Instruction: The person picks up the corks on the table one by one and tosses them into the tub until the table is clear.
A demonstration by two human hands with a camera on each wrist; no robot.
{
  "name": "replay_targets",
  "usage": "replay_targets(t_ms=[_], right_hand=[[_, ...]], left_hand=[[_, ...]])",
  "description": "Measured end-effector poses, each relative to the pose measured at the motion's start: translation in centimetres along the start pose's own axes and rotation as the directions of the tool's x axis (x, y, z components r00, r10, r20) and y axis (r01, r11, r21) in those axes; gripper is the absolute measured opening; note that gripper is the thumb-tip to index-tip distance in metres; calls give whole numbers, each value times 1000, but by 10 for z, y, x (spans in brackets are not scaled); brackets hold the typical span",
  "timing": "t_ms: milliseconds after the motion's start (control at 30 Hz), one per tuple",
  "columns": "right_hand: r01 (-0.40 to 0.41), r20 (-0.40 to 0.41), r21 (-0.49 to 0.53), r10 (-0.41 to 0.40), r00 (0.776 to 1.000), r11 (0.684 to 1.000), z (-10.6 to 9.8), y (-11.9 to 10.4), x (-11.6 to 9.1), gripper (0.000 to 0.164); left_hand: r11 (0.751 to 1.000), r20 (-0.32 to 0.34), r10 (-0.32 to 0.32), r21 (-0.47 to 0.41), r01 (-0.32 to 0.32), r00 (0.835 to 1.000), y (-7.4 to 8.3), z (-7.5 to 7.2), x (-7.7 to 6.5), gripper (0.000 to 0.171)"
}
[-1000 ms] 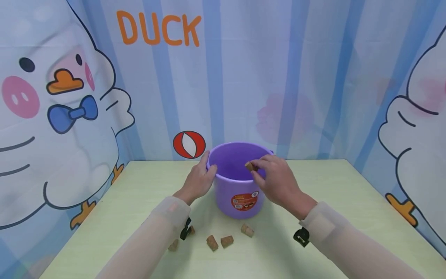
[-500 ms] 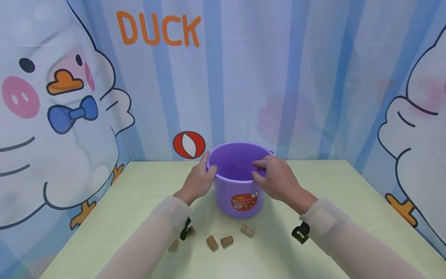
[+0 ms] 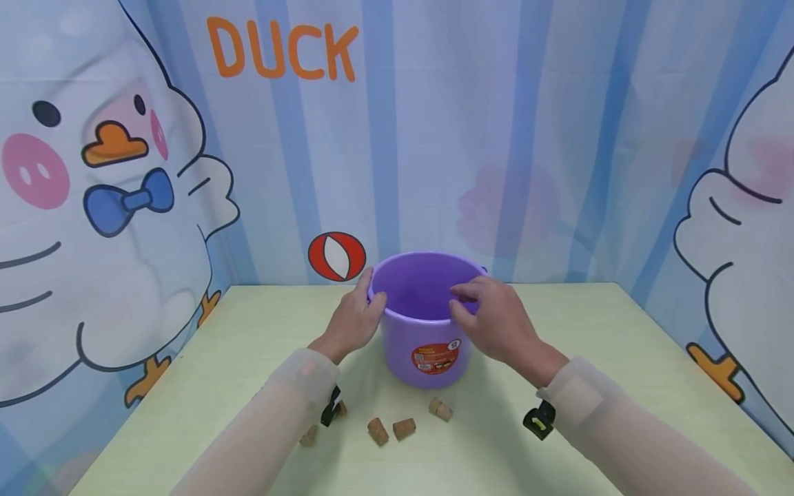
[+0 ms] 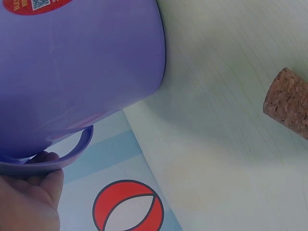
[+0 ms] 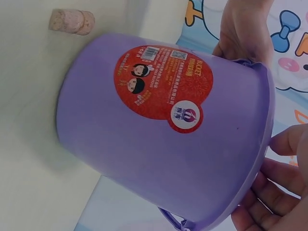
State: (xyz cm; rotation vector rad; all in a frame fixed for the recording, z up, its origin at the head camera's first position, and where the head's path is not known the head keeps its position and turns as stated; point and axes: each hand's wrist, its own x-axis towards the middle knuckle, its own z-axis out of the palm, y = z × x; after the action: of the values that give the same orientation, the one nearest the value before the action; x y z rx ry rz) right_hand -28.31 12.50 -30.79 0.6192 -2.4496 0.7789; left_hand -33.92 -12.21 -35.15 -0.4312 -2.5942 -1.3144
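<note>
A purple bucket (image 3: 428, 351) with a red label stands upright on the table. My left hand (image 3: 351, 318) grips its rim at the left, thumb on the near side; in the left wrist view the bucket's purple handle (image 4: 79, 149) shows beside that hand. Over the right part of the opening is my right hand (image 3: 499, 317), fingers loosely bent and apart, with nothing seen between them. In the right wrist view its fingers (image 5: 276, 178) lie by the rim. Nearer me lie several corks, among them a pale cork (image 3: 440, 409) and a brown cork (image 3: 404, 428). The bucket's bottom inside is hidden.
Two more corks, one cork (image 3: 378, 432) and another cork (image 3: 309, 436), lie on the pale table (image 3: 571, 331) near my left sleeve. A further cork (image 3: 342, 408) is partly covered by the black wrist strap (image 3: 331, 406). A duck-print curtain (image 3: 428, 138) hangs behind.
One second ago my right hand pinched a cork over the bucket's opening. The fingers have parted and that cork is out of sight. My left hand has stayed on the rim.
</note>
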Motion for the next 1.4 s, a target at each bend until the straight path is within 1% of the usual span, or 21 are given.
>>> replay_targets(t_ms=[100, 200, 400, 567, 833, 1200, 1400], right_hand=[[49, -52, -14, -50, 997, 999, 0, 0, -4, 25], [82, -83, -22, -84, 993, 996, 0, -1, -7, 25], [123, -113, -10, -124, 986, 992, 0, -1, -13, 23], [153, -127, -18, -154, 980, 988, -2, -2, -18, 23], [174, -147, -37, -177, 973, 984, -3, -3, -25, 26], [188, -166, -32, -191, 967, 982, -3, -3, -33, 28], [212, -194, -22, -212, 958, 977, -2, -4, -38, 27]], left_hand=[[1000, -1, 5, 1, -5, 1000, 0, 0, 1, 70], [1000, 0, 7, -2, -7, 1000, 1, 0, 1, 69], [1000, 1, -1, -9, 1, 1000, 1, -1, 0, 68], [1000, 3, -5, -4, 5, 1000, 1, -1, 0, 69], [1000, -1, -3, -1, 3, 1000, 2, -1, 0, 69], [1000, -5, -16, 12, 16, 1000, 2, 0, 0, 69], [1000, 0, -15, 9, 15, 1000, 2, 0, 0, 69]])
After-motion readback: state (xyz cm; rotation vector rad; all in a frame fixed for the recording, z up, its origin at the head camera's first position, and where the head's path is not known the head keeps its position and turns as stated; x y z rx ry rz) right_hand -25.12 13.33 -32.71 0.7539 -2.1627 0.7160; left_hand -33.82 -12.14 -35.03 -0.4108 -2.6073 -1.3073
